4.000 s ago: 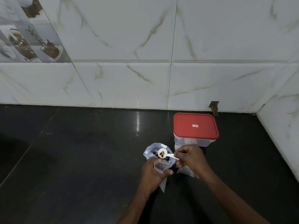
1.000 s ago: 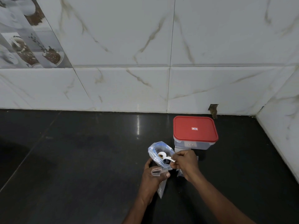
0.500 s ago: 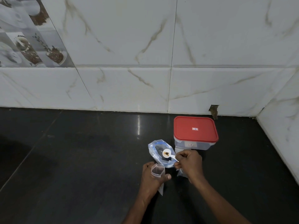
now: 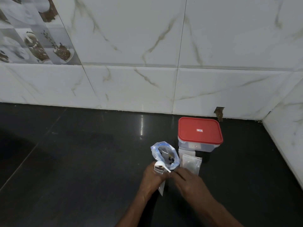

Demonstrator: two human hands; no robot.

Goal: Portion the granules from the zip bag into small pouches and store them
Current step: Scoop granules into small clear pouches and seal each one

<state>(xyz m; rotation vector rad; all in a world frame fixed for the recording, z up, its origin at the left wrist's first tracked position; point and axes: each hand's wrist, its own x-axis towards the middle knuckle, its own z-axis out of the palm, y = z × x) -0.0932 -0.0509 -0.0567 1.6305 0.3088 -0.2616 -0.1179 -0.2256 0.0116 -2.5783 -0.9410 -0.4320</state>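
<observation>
A clear zip bag (image 4: 165,153) with a blue-tinted rim stands open on the dark counter, dark granules inside. Just in front of it my left hand (image 4: 152,179) grips a small clear pouch (image 4: 161,185) upright, its mouth open and brown granules showing at the top. My right hand (image 4: 188,181) pinches the handle of a small white plastic spoon (image 4: 161,165), whose bowl is tipped over the pouch's mouth. Several small clear pouches (image 4: 190,163) lie flat to the right of the zip bag.
A clear plastic box with a closed red lid (image 4: 200,133) stands behind the flat pouches, near the tiled back wall (image 4: 147,82). Another tiled wall (image 4: 287,136) closes the counter on the right. The black counter (image 4: 73,161) stretches to the left.
The spoon has moved from over the zip bag down to the pouch's mouth and tipped. My right hand has shifted lower and rightward, uncovering the flat pouches.
</observation>
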